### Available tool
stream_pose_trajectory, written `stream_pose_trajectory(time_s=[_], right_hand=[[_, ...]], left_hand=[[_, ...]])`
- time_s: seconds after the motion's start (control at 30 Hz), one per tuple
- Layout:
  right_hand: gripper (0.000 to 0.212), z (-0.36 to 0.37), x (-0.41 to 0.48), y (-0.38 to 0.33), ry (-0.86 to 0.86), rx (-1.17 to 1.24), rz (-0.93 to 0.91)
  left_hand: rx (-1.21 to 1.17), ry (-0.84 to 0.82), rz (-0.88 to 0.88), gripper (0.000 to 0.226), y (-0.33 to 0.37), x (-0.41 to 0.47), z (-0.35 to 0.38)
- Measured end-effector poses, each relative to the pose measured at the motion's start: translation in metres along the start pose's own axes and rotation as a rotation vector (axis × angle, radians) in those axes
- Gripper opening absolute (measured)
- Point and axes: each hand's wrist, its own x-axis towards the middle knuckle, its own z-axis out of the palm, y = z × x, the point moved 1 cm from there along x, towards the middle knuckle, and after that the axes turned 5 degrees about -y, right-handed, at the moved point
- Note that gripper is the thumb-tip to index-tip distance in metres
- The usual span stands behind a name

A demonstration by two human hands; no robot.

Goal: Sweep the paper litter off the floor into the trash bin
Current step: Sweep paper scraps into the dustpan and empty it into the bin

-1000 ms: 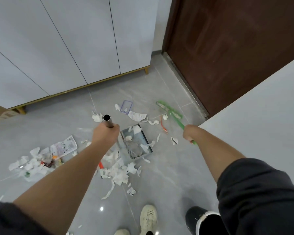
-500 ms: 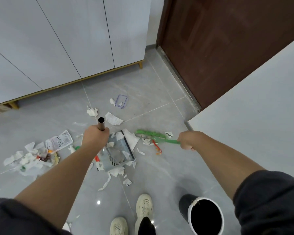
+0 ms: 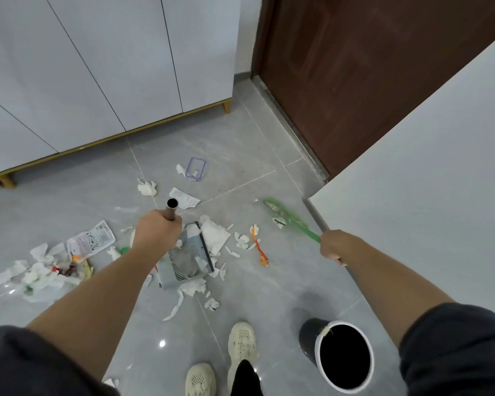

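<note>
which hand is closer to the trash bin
Right. The right hand, gripping the green broom, is just beyond the trash bin; the left hand holds the dustpan handle far over to its left.

Home interior, looks like an entry hall or corridor. Glossy grey floor tiles [image 3: 269, 281] with thin grout lines, lamp spots reflected in them. Tall flat white cabinet doors [image 3: 97, 67] on short gold-coloured legs [image 3: 226, 105], gold trim along the base. Dark brown wooden door [image 3: 369, 81] with a metal threshold strip [image 3: 292, 130] at its foot. Plain white wall corner [image 3: 426, 167] on the right. Small round household trash bin [image 3: 307, 338], white rim, standing on the floor. Domestic cleaning kit: long-handled grey dustpan [image 3: 183, 258], green broom [image 3: 289, 221]. Household mess: torn paper litter [image 3: 215, 235], printed packet [image 3: 92, 240], clear plastic lid [image 3: 195, 168]. Person in cream sneakers [image 3: 242, 341].
</note>
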Motion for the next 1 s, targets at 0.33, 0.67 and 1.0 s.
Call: stream_pose_trajectory(time_s=[0.33,0.67,1.0], right_hand=[[0.037,0.005,0.017,-0.022,-0.128,0.169,-0.043],[0.021,-0.004,0.018,-0.054,-0.207,0.493,-0.293],[0.018,-0.016,-0.004,-0.048,-0.567,0.703,-0.341]], left_hand=[[-0.009,-0.083,0.049,0.037,0.025,0.007,0.038],[-0.002,-0.052,-0.013,0.038,0.014,0.007,0.053],[-0.105,-0.048,-0.096,0.029,-0.016,0.014,0.045]])
